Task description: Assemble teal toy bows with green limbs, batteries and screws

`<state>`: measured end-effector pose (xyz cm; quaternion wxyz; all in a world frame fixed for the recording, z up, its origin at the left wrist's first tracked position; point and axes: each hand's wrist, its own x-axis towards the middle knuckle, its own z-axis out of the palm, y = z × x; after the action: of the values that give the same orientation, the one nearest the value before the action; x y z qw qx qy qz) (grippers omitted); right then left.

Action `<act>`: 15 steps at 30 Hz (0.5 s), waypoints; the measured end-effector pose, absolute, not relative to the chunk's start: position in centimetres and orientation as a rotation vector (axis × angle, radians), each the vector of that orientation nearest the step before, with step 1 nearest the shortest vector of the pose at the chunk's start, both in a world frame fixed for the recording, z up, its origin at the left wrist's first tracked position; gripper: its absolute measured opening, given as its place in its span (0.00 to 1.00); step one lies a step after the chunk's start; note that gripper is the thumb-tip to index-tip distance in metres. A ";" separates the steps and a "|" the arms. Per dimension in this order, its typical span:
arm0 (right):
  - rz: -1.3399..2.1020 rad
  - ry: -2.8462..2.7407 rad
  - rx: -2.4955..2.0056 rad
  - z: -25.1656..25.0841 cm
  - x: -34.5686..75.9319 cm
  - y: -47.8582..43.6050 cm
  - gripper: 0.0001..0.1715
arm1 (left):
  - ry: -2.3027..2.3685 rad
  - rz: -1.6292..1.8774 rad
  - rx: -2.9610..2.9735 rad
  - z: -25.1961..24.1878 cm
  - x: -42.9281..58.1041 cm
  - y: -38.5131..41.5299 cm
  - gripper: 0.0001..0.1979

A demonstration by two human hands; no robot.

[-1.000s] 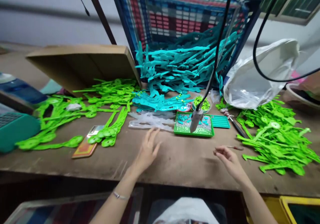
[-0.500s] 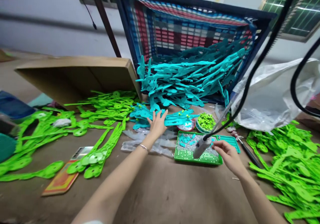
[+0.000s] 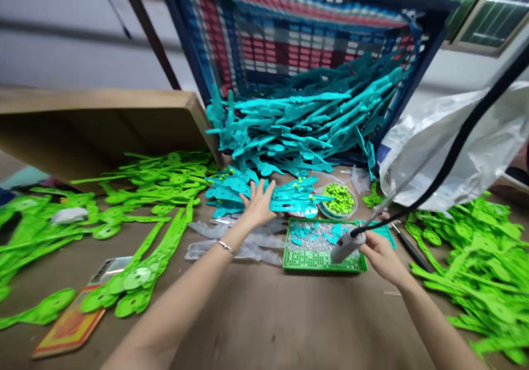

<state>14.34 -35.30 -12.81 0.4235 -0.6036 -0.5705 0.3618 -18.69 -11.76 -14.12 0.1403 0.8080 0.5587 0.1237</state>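
Note:
My left hand (image 3: 259, 204) lies with fingers spread over a low stack of turquoise flat plastic parts (image 3: 295, 191), some with small yellow-green pieces on them. My right hand (image 3: 382, 254) is at the right edge of a green tray (image 3: 324, 268), with its fingers curled together. A grey cylindrical tool (image 3: 347, 246) hangs from a black cord above the tray, right against those fingertips in the picture. It partly covers them, so what they hold, if anything, is hidden. The tray holds small silvery pieces and turquoise bits (image 3: 297, 232).
Behind stands a tilted dark-blue crate (image 3: 179, 39) of turquoise parts. Lime-green parts lie left (image 3: 140, 276) and right (image 3: 487, 259). Around me are a cardboard box (image 3: 103, 100), white bag (image 3: 450, 144), tub of lime pieces (image 3: 336, 199), clear plastic parts (image 3: 235, 248) and a black-handled tool (image 3: 413, 251).
The view has shifted and come a little closer. The grey tool and its cord sit further right over the tray, and my right fingertips now meet it. My left hand stays on the turquoise parts.

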 end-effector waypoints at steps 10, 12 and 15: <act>0.852 -1.256 -1.624 -13.1 15.8 -39.4 0.14 | 1.506 0.434 2.493 -15.0 -19.7 -11.7 0.63; 0.827 -1.236 -1.648 -13.6 16.3 -40.9 0.13 | 1.506 0.431 2.539 -15.8 -20.3 -11.3 0.63; 0.764 -1.242 -1.697 -14.2 17.5 -42.6 0.12 | 1.542 0.446 2.547 -16.5 -21.0 -11.4 0.65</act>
<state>17.54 -42.63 -14.17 0.4368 -0.6823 -0.4993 0.3073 -21.01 -11.35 -16.54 0.0655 0.8443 0.5110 0.1477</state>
